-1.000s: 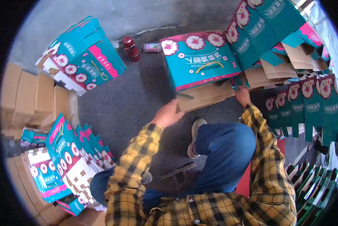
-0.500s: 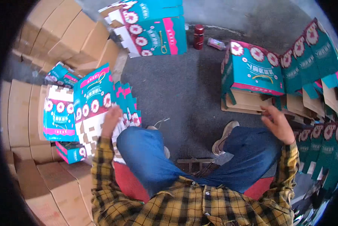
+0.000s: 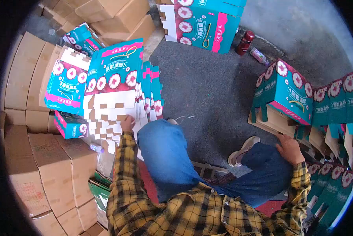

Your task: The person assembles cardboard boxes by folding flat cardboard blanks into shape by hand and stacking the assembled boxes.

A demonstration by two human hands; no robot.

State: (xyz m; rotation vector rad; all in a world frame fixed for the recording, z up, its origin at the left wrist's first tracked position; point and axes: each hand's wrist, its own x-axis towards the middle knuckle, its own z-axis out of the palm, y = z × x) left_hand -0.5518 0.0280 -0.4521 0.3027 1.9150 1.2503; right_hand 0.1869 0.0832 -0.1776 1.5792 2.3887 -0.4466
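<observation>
My left hand (image 3: 127,123) is at the white slotted lower edge of a flat teal and pink carton sheet (image 3: 115,65), which lies on top of a fanned stack at the left; its fingers look closed on that edge. My right hand (image 3: 289,149) is over my knee at the right, fingers apart, holding nothing. Just above it stands a folded teal carton (image 3: 290,92) with round flower prints, its brown open flaps towards me. More formed cartons (image 3: 335,100) stand in a row beside it.
Brown boxes (image 3: 50,169) are piled at the left. Flat teal sheets (image 3: 208,25) lean at the top. A red bottle (image 3: 245,43) and a small pink-labelled bottle (image 3: 259,56) stand or lie near the wall. Green cartons (image 3: 101,194) sit at the lower left.
The view has turned left. My left hand has gone from the folded carton at the right to the flat sheets at the left. My right hand has let go of the carton and drawn back.
</observation>
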